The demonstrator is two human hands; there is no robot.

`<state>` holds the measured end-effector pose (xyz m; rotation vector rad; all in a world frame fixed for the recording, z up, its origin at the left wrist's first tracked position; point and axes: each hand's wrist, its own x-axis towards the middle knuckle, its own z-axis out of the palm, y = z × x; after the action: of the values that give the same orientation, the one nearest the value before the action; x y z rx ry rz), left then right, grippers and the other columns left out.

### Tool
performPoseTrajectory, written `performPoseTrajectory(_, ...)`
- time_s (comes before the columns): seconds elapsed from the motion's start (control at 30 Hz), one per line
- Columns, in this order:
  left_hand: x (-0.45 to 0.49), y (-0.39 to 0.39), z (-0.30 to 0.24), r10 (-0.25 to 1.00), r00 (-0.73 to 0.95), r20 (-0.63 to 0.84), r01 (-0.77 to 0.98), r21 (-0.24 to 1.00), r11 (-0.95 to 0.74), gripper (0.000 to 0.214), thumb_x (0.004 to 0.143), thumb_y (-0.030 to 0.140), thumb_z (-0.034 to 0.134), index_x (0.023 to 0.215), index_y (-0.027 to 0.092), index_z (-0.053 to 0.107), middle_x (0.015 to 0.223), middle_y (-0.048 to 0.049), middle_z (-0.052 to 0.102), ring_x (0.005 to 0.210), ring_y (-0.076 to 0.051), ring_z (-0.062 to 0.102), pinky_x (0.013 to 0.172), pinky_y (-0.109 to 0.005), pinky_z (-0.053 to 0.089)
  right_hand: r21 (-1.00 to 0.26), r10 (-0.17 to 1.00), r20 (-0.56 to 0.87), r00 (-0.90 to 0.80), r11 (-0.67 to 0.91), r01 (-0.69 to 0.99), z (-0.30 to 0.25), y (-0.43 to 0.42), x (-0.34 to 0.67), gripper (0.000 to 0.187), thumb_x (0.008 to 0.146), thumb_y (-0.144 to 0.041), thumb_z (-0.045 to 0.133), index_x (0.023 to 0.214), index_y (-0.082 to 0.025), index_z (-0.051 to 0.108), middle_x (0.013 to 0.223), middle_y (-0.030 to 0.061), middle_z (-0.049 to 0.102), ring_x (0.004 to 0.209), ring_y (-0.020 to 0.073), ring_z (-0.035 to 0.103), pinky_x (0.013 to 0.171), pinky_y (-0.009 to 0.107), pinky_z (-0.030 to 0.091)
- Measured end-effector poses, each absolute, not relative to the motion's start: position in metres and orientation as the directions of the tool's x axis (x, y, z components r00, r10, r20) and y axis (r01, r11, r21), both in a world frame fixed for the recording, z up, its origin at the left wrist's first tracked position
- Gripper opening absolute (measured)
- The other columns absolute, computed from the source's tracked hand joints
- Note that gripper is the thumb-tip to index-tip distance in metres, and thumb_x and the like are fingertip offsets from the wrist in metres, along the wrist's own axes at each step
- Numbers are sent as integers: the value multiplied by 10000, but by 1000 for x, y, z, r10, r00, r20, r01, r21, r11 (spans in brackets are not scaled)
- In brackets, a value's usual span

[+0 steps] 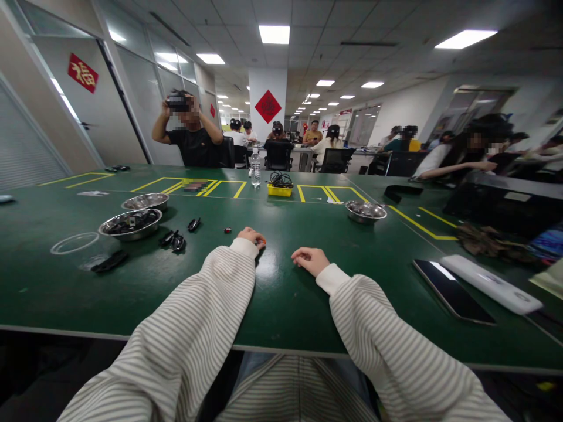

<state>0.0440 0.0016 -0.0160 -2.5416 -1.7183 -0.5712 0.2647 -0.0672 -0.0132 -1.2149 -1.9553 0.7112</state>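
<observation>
My left hand [250, 235] rests on the green table [272, 316], its fingers closed around a small orange-red piece [261, 241]. Most of that piece is hidden by the fingers. To the right, my right hand [311, 259] lies on the table with loosely bent fingers apart, and nothing shows in it. A small red and black part [227, 230] sits left of my left hand. Farther left are several black plastic parts [173, 240] and a single black part [194, 224].
At left stand a metal bowl of black parts [131, 235], another metal bowl [145, 202] and a clear lid [74, 244]. Beyond are a bottle [255, 169], a yellow cable tray [280, 190] and a third bowl [365, 218]. A phone [453, 292] and white device [490, 282] lie right.
</observation>
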Motion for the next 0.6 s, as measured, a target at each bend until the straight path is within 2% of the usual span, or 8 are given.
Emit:
performPoseTrajectory(0.17,93,-30,-17,798,491,350,777,239,-583,153,588,301,558,691,190,580,663,10,582,734,-141,454,689,-251,366,-731,922,335,-195,385,564,-15,-64,268,162,616,-156,468,689,-149,612,590,10,612,475,87,529,496,191,426)
performPoseTrajectory(0.33,114,-42,-21,736,592,329,688,270,-674,190,564,335,589,663,178,553,621,20,561,685,-125,459,689,-251,365,-680,920,362,-148,370,633,-14,-63,269,161,616,-163,474,692,-156,616,606,4,618,498,86,522,519,189,415)
performPoseTrajectory(0.5,115,-38,-29,712,623,325,654,284,-702,246,563,402,591,665,181,557,639,8,555,695,-127,452,692,-259,357,-638,916,363,-169,377,672,-13,-64,269,160,629,-173,480,697,-157,624,613,5,618,514,85,514,532,184,403)
performPoseTrajectory(0.6,109,-35,-24,708,624,329,669,243,-703,325,514,463,608,691,192,576,692,-11,556,758,-155,436,711,-284,347,-600,903,352,-245,419,682,-14,-65,268,158,643,-198,489,698,-158,631,619,6,614,522,83,506,534,183,390)
